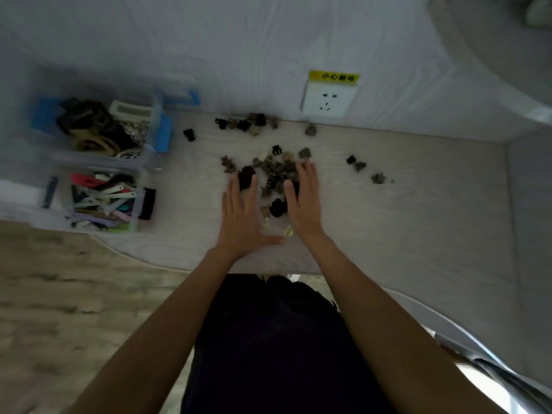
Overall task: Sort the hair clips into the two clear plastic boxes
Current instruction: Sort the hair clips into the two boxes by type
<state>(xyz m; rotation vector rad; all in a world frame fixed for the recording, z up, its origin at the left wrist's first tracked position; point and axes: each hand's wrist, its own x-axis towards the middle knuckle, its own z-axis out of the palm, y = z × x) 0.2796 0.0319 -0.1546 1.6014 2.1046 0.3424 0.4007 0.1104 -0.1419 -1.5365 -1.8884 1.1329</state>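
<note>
Left hand [239, 218] and right hand [303, 201], fingers straight, flank the clips [276, 174] mid-table [418, 219]. Raking them together risks pushing clips off the near edge, or missing strays along the far edge.

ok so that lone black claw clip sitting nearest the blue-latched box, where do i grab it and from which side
Probably pinch the black claw clip across its body from straight above with the left hand. It sits apart from the other clips on bare table, so fingers have room either side. Blur hides which way its teeth face.

We see the small claw clips [274, 171] motion-blurred, individual shapes unclear. The right hand [304, 201] hides some. The far box's [98, 127] contents blur together.
</note>
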